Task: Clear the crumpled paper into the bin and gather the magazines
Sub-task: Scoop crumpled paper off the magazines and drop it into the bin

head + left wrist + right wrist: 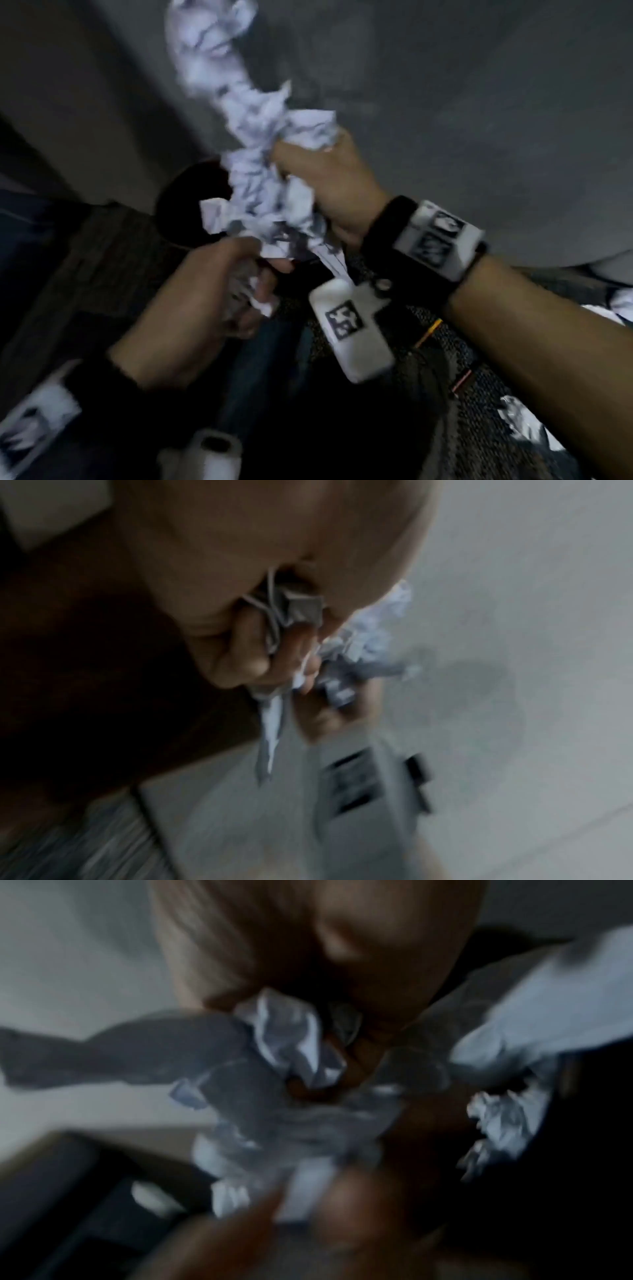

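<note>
Both hands hold one long bunch of crumpled white paper (253,144) in mid air in the head view. My right hand (325,185) grips its middle, fingers curled round it. Lower down, my left hand (239,287) grips the bottom end. The top of the bunch trails upward, blurred. Behind the paper shows a dark round bin opening (191,202). In the left wrist view my left hand (270,653) clutches crumpled paper (366,642). In the right wrist view the crumpled paper (294,1047) fills the fingers of my right hand (349,1053). No magazines are in view.
A grey floor or wall (479,102) fills the upper right. More crumpled paper (520,421) lies on a dark woven surface (445,342) at the lower right. All views are dim and motion-blurred.
</note>
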`<state>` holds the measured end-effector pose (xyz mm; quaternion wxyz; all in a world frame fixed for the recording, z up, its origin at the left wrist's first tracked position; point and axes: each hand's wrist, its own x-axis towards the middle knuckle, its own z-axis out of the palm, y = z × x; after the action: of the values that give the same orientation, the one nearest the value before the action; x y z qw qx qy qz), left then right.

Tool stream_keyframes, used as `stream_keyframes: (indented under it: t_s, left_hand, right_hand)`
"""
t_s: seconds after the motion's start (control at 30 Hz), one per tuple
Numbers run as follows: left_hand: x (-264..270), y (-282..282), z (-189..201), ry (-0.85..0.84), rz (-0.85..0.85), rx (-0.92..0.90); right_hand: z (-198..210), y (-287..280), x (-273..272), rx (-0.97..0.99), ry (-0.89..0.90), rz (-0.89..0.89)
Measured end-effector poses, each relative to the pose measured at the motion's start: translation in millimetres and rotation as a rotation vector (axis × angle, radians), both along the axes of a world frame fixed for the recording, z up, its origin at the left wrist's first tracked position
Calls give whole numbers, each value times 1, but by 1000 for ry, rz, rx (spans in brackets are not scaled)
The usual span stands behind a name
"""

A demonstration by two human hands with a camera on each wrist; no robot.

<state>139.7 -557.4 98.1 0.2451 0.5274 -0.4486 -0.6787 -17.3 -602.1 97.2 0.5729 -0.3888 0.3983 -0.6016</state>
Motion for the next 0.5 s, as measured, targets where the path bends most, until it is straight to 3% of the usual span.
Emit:
stream_keyframes:
  t_s: [0.1,0.17,0.2,0.27,0.37,0.43,0.5]
  left_hand:
    - [22,-35,11,-208,-94,-62]
    - [23,-56,12,-426,-68,-231]
    - [19,-67,9,-540,-39,-332]
    - [8,-87,-1,-683,-133,-431]
    - [-10,-99,-16,-873,-613,-447]
    - [-17,-100,-23,-959,-851,-498]
    - [-18,-103,-16,-954,-855,-550]
  right_hand:
    - [-10,-26,7,-89,754,138]
    - [-22,-29,2,-70,1330,401]
    - [-28,-29,2,-23,1481,555]
    - [-27,-25,6,24,1416,658]
    - [-9,-24,-4,34,1183,491]
    - [5,-23,-17,14,1248,434]
    - [13,-20,-22,-39,1350,399]
